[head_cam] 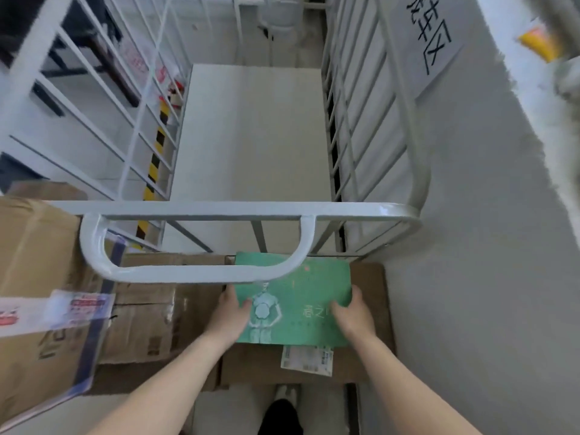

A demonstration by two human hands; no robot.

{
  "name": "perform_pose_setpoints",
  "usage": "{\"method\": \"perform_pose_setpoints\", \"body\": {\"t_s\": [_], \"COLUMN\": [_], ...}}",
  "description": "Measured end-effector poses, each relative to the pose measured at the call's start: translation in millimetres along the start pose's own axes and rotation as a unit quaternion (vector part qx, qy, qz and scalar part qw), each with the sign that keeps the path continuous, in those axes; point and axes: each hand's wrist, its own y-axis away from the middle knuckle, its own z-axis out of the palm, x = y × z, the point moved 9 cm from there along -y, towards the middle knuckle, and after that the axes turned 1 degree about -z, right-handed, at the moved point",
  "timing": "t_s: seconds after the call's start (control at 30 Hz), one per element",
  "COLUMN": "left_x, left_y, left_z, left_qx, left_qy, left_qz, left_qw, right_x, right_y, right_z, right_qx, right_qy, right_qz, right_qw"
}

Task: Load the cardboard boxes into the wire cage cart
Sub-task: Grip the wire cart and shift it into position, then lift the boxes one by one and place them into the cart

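With the left hand [230, 312] and right hand [353, 315] clamped on the side edges of the flat green box [295, 296], which lies on a brown cardboard box [367, 277] beneath them, I'd say lifting it could snag the white handle [188, 273] of the wire cage cart [251, 208] just beyond the hands.

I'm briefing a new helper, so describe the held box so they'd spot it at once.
Find the white wire cage cart and the looped handle at its near end. Just below that handle a flat box lies on a brown carton, the left hand and right hand gripping its sides. It alone is green, printed with a pale figure; its neighbours are brown cardboard.
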Motion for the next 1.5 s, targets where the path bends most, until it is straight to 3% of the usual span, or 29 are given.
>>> {"method": "perform_pose_setpoints", "body": {"t_s": [0.13,0.2,0.27,0.37,0.43,0.5,0.6,0.7,0.83,1.0,1.13,1.5], "left_x": [-18,-21,-20,-25,-22,-12,2,5,-36,-141,-234,-429], "left_y": [-4,12,35,74,99,129,190,263,345,397,396,247], "left_z": [-10,-20,-33,-56,-81,-118,-190,-272,-414,-578,-670,-795], "left_qx": [-0.008,-0.023,-0.042,-0.093,-0.103,-0.083,-0.046,-0.012,0.118,0.255,0.322,0.258], "left_qy": [0.031,0.02,-0.005,-0.071,-0.089,-0.081,-0.058,-0.046,-0.02,-0.03,-0.031,-0.053], "left_qz": [-0.026,-0.03,-0.01,0.018,0.049,0.098,0.175,0.261,0.313,0.25,0.191,0.033], "left_qw": [0.999,0.999,0.999,0.993,0.989,0.988,0.982,0.964,0.942,0.933,0.927,0.964], "right_x": [-6,-13,-34,-82,-118,-168,-253,-320,-395,-467,-511,-613], "right_y": [4,21,48,99,137,185,269,344,435,510,533,465], "right_z": [10,8,12,55,94,122,127,111,137,244,340,598], "right_qx": [-0.005,0.029,0.042,-0.035,-0.107,-0.121,-0.021,0.085,0.127,0.098,0.065,-0.091], "right_qy": [0.009,0.104,0.27,0.427,0.429,0.416,0.421,0.396,0.384,0.422,0.424,0.484], "right_qz": [-0.015,-0.02,-0.05,-0.104,-0.126,-0.184,-0.295,-0.336,-0.385,-0.456,-0.498,-0.457], "right_qw": [1.0,0.994,0.961,0.897,0.888,0.882,0.857,0.851,0.83,0.777,0.754,0.741]}}
